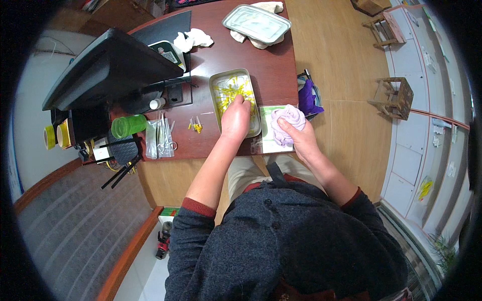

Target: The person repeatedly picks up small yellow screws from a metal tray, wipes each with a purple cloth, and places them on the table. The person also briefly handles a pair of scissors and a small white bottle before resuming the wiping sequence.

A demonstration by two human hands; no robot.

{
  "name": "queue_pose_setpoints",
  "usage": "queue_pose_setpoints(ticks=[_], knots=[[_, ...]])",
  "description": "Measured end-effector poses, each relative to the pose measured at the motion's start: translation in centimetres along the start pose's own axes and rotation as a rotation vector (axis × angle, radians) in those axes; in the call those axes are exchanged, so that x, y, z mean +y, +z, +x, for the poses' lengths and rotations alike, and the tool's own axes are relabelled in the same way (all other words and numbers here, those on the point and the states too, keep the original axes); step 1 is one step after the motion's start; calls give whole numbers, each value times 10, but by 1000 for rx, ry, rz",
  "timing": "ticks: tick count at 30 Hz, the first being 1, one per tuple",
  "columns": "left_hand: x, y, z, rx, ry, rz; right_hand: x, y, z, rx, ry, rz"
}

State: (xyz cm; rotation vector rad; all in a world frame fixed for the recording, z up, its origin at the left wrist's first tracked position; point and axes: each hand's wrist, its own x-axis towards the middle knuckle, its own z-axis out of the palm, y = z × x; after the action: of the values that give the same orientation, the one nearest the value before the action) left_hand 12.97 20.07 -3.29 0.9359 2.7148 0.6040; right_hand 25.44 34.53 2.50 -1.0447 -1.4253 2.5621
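My left hand (pixel 237 118) reaches into a metal tray (pixel 258 114) of small yellow-and-clear plastic tubes (pixel 235 88). Its fingers point down among them, and the fingertips are hidden, so whether they pinch a piece cannot be told. In my right hand (pixel 304 138) is a bunched lilac cloth (pixel 288 119), with the thumb pressed on its front. The cloth is over a white-and-green sheet (pixel 266 133) at the table's front edge. Left of the tray, several similar yellow pieces (pixel 197 127) lie in a small group on the wood.
Long tweezers (pixel 158 129) and ring-handled scissors or forceps (pixel 166 145) lie on a clear plastic bag (pixel 151 137). Beside them are a green container (pixel 130 126) and a white bottle (pixel 157 103). A monitor (pixel 113 67) stands left. A pale tray or lid (pixel 258 22) rests on cloth at the back.
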Motion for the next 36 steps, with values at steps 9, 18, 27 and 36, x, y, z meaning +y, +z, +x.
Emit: queue_pose_setpoints(ticks=[9, 18, 27, 36], knots=[[0, -25, -22, 273, -5, -310, 3, -1, 2, -16, -15, 0], [4, -53, -56, 253, -702, -1841, 4, 12, 2, -54, 16, 32], [38, -44, -77, -46, -726, -2208, 12, 30, 1, -242, -34, -55], [47, -49, -83, -59, -666, -1863, 2, 31, -2, -140, -274, -502]])
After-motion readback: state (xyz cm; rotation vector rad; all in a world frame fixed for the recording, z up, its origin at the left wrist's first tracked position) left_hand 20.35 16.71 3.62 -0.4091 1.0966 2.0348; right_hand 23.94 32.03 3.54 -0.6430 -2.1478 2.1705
